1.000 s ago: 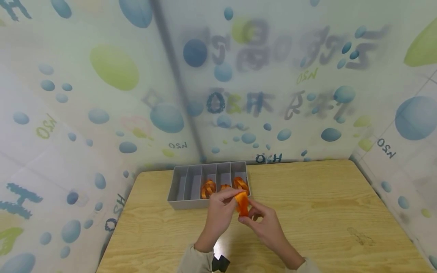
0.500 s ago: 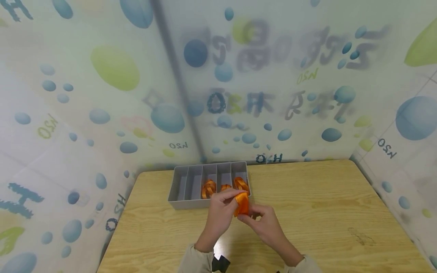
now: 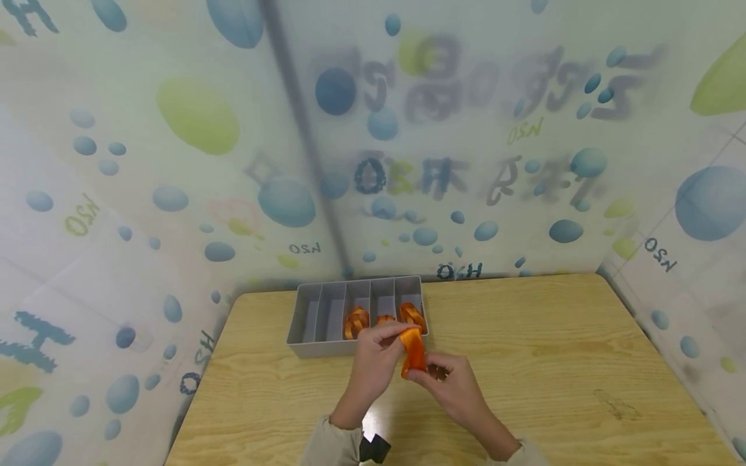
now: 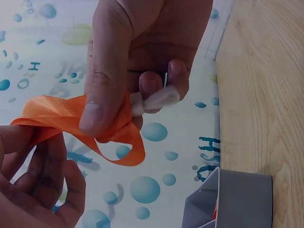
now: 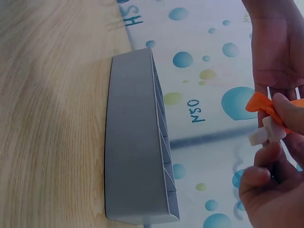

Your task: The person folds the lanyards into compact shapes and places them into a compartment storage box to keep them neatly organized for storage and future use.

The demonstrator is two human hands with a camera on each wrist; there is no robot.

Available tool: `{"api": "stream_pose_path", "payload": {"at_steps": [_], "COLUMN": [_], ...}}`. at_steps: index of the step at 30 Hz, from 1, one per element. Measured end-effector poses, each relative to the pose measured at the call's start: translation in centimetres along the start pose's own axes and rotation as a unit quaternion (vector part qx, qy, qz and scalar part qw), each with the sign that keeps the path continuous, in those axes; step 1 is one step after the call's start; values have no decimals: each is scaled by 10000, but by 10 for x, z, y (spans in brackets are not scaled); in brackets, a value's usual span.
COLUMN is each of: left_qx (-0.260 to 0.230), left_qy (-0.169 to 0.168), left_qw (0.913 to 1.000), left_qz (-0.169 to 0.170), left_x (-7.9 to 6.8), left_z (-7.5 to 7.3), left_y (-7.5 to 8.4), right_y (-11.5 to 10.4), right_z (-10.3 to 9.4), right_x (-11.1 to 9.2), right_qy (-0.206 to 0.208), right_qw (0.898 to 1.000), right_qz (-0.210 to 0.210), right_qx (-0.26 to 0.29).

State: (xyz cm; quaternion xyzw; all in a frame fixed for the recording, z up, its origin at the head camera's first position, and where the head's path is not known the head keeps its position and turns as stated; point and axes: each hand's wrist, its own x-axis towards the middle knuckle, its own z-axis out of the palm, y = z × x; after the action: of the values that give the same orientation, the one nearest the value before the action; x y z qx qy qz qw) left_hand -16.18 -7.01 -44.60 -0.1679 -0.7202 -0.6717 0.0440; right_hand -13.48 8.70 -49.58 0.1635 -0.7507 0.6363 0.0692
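A folded orange ribbon (image 3: 414, 350) is held between both hands above the table, in front of the box. My left hand (image 3: 375, 366) pinches its upper end. My right hand (image 3: 454, 387) pinches the lower end between thumb and fingers. In the left wrist view the left hand (image 4: 42, 175) enters from the lower left. The right thumb there presses on the ribbon (image 4: 57, 111), and a small loop hangs open beside it. A white end piece (image 4: 159, 99) sticks out by the right fingers, blurred; the right wrist view shows the white piece (image 5: 271, 130) beside the right hand (image 5: 280, 194).
Behind the hands stands a grey divided box (image 3: 326, 349) on the wooden table (image 3: 553, 362). Orange ribbon coils (image 3: 357, 322) lie in its three right compartments. A patterned wall (image 3: 466, 220) rises along the table's back edge. A black piece (image 3: 375, 448) shows by the left sleeve.
The ribbon first spreads wider between the hands, then its lower end reaches further down. The right fingers have shifted slightly on it; the left hand stays nearly in place.
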Motion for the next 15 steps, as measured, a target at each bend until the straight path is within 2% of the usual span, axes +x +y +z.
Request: {"api": "stream_pose_path", "payload": {"at_steps": [9, 15], "left_qx": [119, 276], "left_qy": [-104, -255], "left_qw": [9999, 9993], "left_qz": [48, -49], "left_x": [0, 1], "left_z": [-3, -5], "left_y": [0, 2], "right_y": [0, 2], "right_z": [-4, -5], "right_x": [-1, 0], "right_qy": [-604, -1128], "right_qw": [9969, 9910], "right_qz": [398, 411], "right_qx": [310, 592]}}
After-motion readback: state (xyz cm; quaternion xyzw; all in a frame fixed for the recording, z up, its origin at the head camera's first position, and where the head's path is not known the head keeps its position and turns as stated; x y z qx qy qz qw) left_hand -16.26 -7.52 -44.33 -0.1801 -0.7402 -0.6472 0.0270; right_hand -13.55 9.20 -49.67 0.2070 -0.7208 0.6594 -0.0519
